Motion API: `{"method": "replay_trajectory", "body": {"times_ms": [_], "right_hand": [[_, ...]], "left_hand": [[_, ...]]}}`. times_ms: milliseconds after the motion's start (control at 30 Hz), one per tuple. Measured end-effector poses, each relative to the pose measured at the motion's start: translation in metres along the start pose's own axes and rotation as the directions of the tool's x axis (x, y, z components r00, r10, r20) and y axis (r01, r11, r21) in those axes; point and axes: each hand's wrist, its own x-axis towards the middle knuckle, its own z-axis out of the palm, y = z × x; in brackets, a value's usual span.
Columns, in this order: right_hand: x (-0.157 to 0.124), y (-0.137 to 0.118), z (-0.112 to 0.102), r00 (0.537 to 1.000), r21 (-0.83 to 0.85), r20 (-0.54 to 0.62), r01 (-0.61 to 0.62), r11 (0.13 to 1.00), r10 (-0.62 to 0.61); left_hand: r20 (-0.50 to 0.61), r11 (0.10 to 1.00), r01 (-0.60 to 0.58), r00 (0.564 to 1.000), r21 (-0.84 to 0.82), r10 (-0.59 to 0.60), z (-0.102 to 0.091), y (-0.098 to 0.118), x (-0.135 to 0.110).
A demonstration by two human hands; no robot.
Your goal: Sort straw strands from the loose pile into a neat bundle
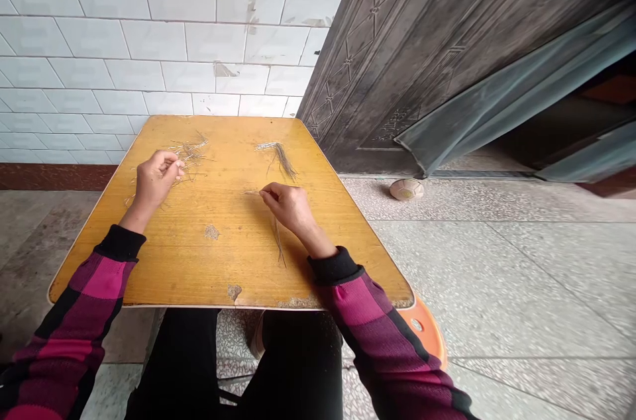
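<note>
My left hand [155, 179] rests on the yellow wooden table [228, 274] with its fingers pinched on a thin wire from a loose scatter of thin metal wires [191, 154] at the far left. Near the table's middle, my right hand [288, 205] is closed, pinching a small bunch of wires [278, 241] that trails back under the hand toward me. A tidy bundle of wires [284, 158] lies just beyond my right hand, apart from it.
A white tiled wall stands behind the table. A dark metal door [447, 49] leans open at the right. A small ball [406, 189] lies on the speckled floor by the door. An orange stool [427, 334] shows under my right arm.
</note>
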Motion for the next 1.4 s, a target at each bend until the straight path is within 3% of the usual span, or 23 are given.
{"method": "replay_trajectory", "body": {"times_ms": [133, 267, 367, 467, 567, 733, 833, 900, 967, 1133, 1233, 1400], "right_hand": [[0.000, -0.001, 0.000, 1.000, -0.003, 0.007, 0.004, 1.000, -0.004], [-0.001, -0.001, 0.000, 1.000, -0.002, 0.015, 0.006, 1.000, -0.006], [-0.001, -0.001, 0.000, 1.000, -0.009, 0.020, 0.007, 1.000, -0.007], [-0.001, -0.001, 0.000, 0.999, -0.006, 0.031, 0.007, 1.000, -0.007], [-0.001, -0.001, -0.001, 0.999, -0.004, 0.047, 0.003, 1.000, -0.002], [-0.002, -0.002, -0.001, 0.998, -0.004, 0.059, 0.009, 1.000, -0.009], [-0.001, -0.001, -0.001, 0.998, 0.000, 0.054, 0.018, 1.000, -0.018], [-0.001, -0.001, -0.001, 0.999, 0.004, 0.040, 0.022, 1.000, -0.022], [-0.001, -0.002, -0.002, 1.000, 0.007, 0.019, 0.019, 1.000, -0.019], [-0.001, -0.005, -0.005, 0.998, 0.082, -0.060, -0.004, 0.997, 0.009], [-0.001, -0.008, -0.007, 0.996, 0.164, -0.074, -0.035, 0.986, 0.047], [-0.005, -0.018, -0.009, 0.999, 0.290, -0.037, -0.014, 0.957, 0.026]], "left_hand": [[-0.150, 0.984, 0.021, 0.987, -0.175, -0.048, -0.006, 0.002, 0.008], [-0.222, 0.994, -0.024, 0.975, -0.111, -0.001, -0.011, 0.001, 0.008], [-0.060, 0.980, -0.148, 0.986, 0.131, 0.157, -0.009, 0.000, 0.001], [0.161, 0.898, -0.338, 0.939, 0.282, 0.303, -0.004, -0.001, -0.006], [0.173, 0.867, -0.397, 0.917, 0.300, 0.360, -0.003, -0.002, -0.008], [0.000, 0.938, -0.259, 0.964, 0.229, 0.266, -0.003, 0.003, -0.007], [-0.056, 0.992, -0.092, 0.995, -0.087, 0.088, 0.001, 0.012, -0.007], [0.013, 0.938, 0.066, 0.998, -0.341, -0.066, 0.004, 0.018, -0.009], [0.153, 0.838, 0.229, 0.972, -0.496, -0.176, 0.006, 0.022, -0.012], [0.473, 0.630, 0.516, 0.843, -0.580, -0.256, 0.013, 0.021, -0.021], [0.540, 0.578, 0.585, 0.796, -0.569, -0.273, 0.018, 0.020, -0.026], [0.515, 0.609, 0.578, 0.802, -0.544, -0.302, 0.029, 0.034, -0.036]]}}
